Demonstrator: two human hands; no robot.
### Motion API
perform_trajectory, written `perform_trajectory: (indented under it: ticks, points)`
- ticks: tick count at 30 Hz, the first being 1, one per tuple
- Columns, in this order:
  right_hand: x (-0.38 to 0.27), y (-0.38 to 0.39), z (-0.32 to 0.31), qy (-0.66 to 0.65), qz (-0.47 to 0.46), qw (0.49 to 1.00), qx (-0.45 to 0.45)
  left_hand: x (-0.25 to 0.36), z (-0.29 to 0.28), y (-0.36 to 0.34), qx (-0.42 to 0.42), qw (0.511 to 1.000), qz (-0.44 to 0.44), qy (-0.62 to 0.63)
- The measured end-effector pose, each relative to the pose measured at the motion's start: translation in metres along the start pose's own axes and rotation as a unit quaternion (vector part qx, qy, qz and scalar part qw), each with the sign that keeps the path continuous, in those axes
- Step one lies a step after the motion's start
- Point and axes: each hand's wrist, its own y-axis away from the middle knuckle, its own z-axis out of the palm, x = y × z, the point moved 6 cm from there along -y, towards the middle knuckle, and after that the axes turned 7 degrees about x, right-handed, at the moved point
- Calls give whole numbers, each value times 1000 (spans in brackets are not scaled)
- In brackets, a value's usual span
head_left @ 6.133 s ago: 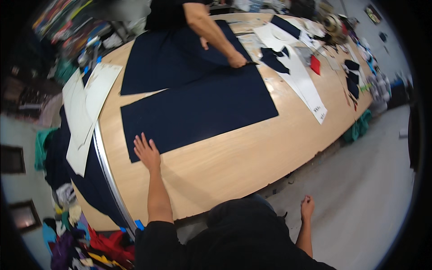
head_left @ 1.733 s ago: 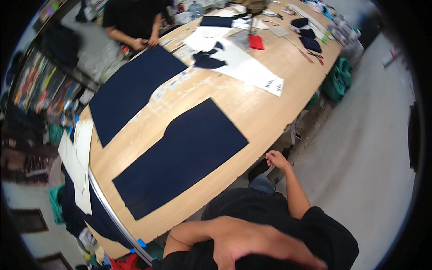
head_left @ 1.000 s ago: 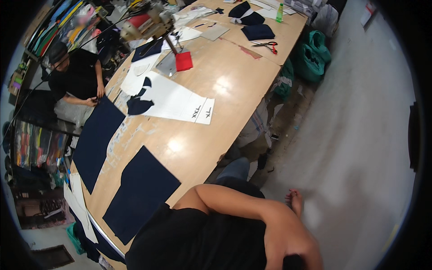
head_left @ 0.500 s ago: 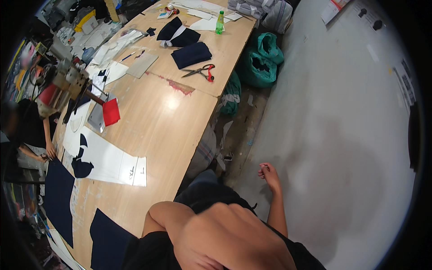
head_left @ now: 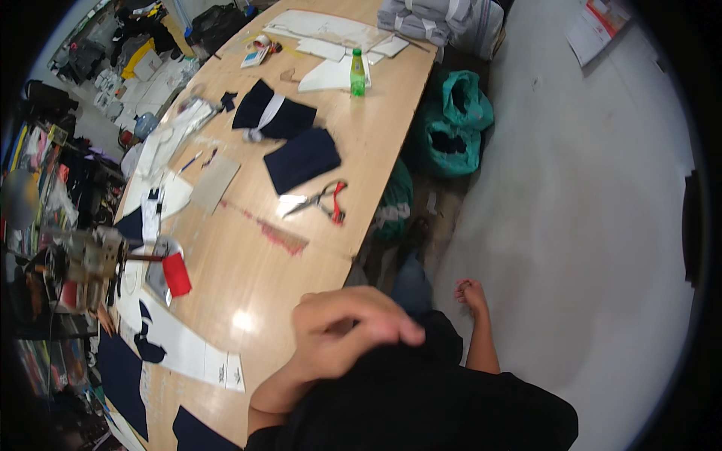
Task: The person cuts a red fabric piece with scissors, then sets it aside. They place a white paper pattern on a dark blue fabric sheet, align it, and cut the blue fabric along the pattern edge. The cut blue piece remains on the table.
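Observation:
My left hand [head_left: 350, 331] is raised in front of my body, over the table's near edge. Its fingers are curled in toward the thumb, slightly blurred, with nothing visible in them. Low beside the grey wall hangs my right hand [head_left: 471, 295], fingers loosely folded and apparently holding nothing. Ahead of my left hand, scissors [head_left: 325, 204] with red and black handles lie spread on the wooden table [head_left: 256, 301]. Just beyond them is a folded navy cloth [head_left: 302, 160]. A navy fabric bundle [head_left: 289, 119] wrapped with a white strip lies farther off.
A green bottle [head_left: 357, 77] stands toward the far end. White pattern pieces [head_left: 199, 357] and navy panels [head_left: 124, 383] lie at left, near a machine [head_left: 86, 259] with a red cloth [head_left: 177, 274]. Another person's hand [head_left: 106, 321] rests there. Teal bags [head_left: 455, 150] sit between table and wall.
My view has shifted forward along the table, so the scissors and navy cloths appear nearer. My left arm has swung up and forward; my right hand stays low by the wall.

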Motion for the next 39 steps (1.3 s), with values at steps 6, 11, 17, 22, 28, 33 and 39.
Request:
perform_trajectory:
  ticks: [6,11,17,22,28,33,39]
  points:
    - [-304,-262,62,-34,-301,953,15,-284,-99,-214,183,952,-140,-204]
    - [-601,-373,181,42,-526,847,60,-430,-211,-347,426,751,-93,-496]
    - [-792,-468,301,218,-617,756,31,-481,-242,-430,511,511,-145,-676]
    - [-852,-480,387,364,-688,625,55,-474,-248,-448,505,485,-221,-679]
    - [-859,-533,412,395,-723,562,69,-475,-250,-449,506,485,-255,-666]
    - [-921,-538,394,455,-625,629,87,-478,-255,-444,501,496,-275,-654]
    - [-1028,-488,313,116,-738,573,337,-473,-255,-445,507,478,-265,-666]
